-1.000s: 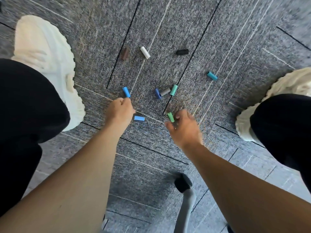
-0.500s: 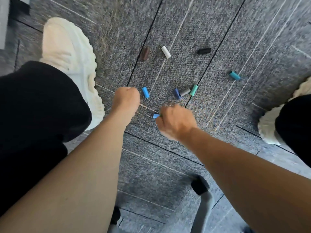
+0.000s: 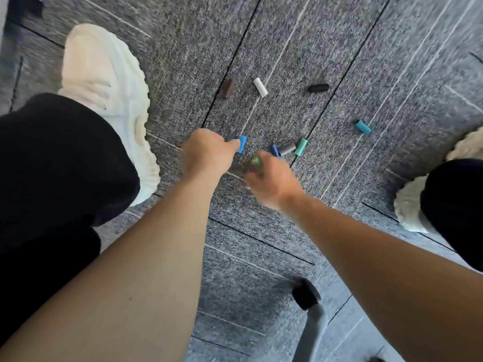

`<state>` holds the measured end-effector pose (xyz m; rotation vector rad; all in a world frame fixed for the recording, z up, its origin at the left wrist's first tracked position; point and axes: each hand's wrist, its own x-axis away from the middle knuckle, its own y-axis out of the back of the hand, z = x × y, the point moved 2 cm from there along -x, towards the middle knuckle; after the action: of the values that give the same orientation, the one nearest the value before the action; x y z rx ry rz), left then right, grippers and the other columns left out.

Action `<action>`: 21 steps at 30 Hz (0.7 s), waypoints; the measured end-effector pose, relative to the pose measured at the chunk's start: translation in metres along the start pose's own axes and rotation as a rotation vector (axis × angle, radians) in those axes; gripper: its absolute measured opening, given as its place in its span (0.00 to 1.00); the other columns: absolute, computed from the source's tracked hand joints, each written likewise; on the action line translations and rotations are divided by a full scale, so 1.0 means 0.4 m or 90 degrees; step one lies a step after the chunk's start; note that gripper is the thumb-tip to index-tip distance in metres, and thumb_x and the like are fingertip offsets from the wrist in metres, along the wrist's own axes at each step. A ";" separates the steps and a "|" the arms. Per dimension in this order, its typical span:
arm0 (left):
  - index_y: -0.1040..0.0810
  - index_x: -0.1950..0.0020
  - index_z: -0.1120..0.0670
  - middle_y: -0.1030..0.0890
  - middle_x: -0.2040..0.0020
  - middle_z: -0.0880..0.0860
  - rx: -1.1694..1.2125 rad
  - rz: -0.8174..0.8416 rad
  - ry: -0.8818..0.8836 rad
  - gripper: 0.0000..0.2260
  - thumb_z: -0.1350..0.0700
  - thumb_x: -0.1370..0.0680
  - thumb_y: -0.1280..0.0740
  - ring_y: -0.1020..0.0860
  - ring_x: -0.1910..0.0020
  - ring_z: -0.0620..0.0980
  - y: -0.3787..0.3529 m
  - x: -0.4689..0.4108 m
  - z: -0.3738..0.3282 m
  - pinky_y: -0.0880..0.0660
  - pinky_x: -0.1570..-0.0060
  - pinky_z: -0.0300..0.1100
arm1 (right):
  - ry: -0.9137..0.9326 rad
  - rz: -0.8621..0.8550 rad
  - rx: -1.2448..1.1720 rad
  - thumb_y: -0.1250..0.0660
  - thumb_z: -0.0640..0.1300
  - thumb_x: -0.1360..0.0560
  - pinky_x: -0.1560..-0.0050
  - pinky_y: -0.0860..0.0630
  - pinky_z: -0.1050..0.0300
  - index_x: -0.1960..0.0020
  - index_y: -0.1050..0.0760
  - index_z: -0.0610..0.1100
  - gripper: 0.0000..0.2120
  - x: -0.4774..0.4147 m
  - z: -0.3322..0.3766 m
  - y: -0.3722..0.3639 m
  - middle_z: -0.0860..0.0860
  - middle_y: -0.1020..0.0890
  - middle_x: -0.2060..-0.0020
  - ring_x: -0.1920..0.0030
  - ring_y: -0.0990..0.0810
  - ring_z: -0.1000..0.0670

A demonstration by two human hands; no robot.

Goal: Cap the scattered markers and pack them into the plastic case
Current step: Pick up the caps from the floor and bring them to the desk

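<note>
Loose marker caps lie on the grey carpet: brown, white, black, teal, and a cluster of navy, grey and mint green. My left hand is curled in a fist and its fingertips pinch a blue cap. Just right of it, my right hand grips a green cap that sticks out of the top of the fist. No marker bodies or plastic case are in view.
My white shoes and black trouser legs flank the caps on both sides. A grey chair leg with a black caster stands on the carpet below my right forearm.
My left hand moved right and the blue cap shifted right with it. My right hand swung left, then a little right, keeping the green cap. The light blue cap near it is out of sight.
</note>
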<state>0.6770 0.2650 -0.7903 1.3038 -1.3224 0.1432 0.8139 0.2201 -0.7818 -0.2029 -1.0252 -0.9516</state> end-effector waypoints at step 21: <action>0.24 0.45 0.56 0.18 0.54 0.53 0.038 0.133 -0.101 0.09 0.55 0.17 0.43 0.30 0.78 0.39 -0.101 0.060 -0.068 0.37 0.79 0.35 | -0.209 -0.191 -0.187 0.32 0.56 0.24 0.79 0.37 0.64 0.58 0.26 0.44 0.16 -0.028 -0.107 0.185 0.52 0.28 0.71 0.77 0.36 0.55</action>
<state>0.7309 0.2569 -0.7889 1.2449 -1.5999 0.2293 0.8947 0.2474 -0.7938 -0.4716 -1.2350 -1.3747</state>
